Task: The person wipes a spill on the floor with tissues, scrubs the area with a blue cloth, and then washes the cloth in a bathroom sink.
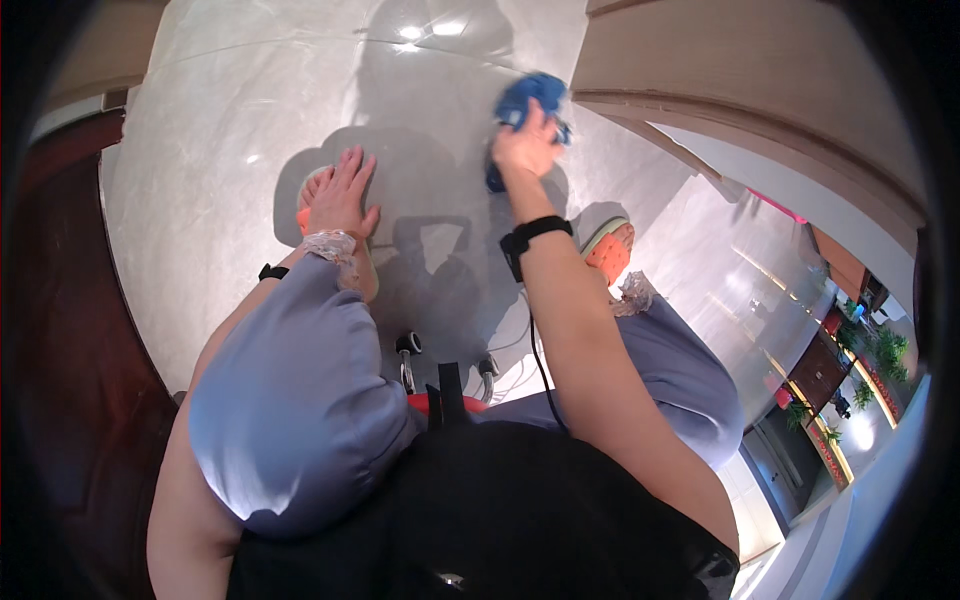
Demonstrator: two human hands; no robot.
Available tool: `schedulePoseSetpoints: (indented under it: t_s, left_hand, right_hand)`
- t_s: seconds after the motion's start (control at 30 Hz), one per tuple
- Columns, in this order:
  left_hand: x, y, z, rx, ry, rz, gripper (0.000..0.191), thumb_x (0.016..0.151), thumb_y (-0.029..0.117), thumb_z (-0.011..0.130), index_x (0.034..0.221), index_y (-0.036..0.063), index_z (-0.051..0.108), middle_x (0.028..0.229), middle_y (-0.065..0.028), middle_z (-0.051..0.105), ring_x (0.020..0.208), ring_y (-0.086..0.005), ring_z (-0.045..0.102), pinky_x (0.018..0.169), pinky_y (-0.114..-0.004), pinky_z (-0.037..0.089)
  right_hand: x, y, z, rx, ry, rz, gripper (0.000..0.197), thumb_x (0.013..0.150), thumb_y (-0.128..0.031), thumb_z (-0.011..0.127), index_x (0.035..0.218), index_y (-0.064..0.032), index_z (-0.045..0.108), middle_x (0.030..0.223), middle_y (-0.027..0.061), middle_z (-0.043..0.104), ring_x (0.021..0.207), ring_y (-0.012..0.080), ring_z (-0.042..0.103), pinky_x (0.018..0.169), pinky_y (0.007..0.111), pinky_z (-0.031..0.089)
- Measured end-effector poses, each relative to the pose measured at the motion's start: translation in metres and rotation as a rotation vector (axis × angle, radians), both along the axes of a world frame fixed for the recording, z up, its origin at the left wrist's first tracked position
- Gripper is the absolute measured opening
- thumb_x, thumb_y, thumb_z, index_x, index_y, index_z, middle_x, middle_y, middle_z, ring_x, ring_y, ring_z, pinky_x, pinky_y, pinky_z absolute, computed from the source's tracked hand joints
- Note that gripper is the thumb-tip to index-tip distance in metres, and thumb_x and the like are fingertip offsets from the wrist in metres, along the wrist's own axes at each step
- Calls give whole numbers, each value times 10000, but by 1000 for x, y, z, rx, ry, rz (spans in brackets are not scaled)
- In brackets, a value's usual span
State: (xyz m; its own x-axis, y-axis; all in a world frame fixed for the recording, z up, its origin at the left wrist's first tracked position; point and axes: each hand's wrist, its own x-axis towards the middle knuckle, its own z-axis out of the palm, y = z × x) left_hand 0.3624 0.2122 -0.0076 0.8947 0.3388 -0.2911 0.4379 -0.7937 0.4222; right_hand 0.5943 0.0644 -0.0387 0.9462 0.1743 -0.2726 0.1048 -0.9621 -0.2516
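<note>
My right hand [529, 146] is on a bunched blue cloth [532, 90] over the glossy grey floor tiles [225, 120]. Hand and cloth are slightly blurred. Bare of any object, my left hand [341, 196] reaches down by the left ankle with its fingers apart. It partly covers the left foot and its orange and pale green slipper [303, 219]. A matching slipper [609, 256] is on the right foot. Black bands circle both wrists.
Beige wooden panelling [720, 127] rises at the right, close to the cloth. A dark red wooden panel [82, 285] stands at the left. Below me are a red seat [469, 403] with caster wheels [409, 343] and a hanging black cable [541, 360]. Potted plants [889, 352] appear far right.
</note>
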Motion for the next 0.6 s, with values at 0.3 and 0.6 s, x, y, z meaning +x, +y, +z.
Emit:
schedulePoseSetpoints:
  t_s: [0.3, 0.6]
  left_hand:
    - [-8, 4, -1, -66, -87, 58, 737, 677, 186, 645, 1328, 83, 315, 1400, -117, 284, 1316, -264, 243, 1070, -428, 209]
    - [-10, 3, 3, -39, -149, 142, 751, 656, 161, 656, 1321, 70, 320, 1393, -113, 299, 1315, -259, 249, 1073, -440, 200]
  right_hand:
    - [-35, 40, 37, 567, -45, 405, 440, 721, -113, 575, 1158, -151, 542, 1195, 168, 489, 1100, 328, 455, 933, 427, 360]
    - [-99, -24, 25, 170, 72, 1217, 495, 714, -201, 629, 1178, -338, 525, 1403, 54, 303, 1244, 438, 268, 949, 651, 243]
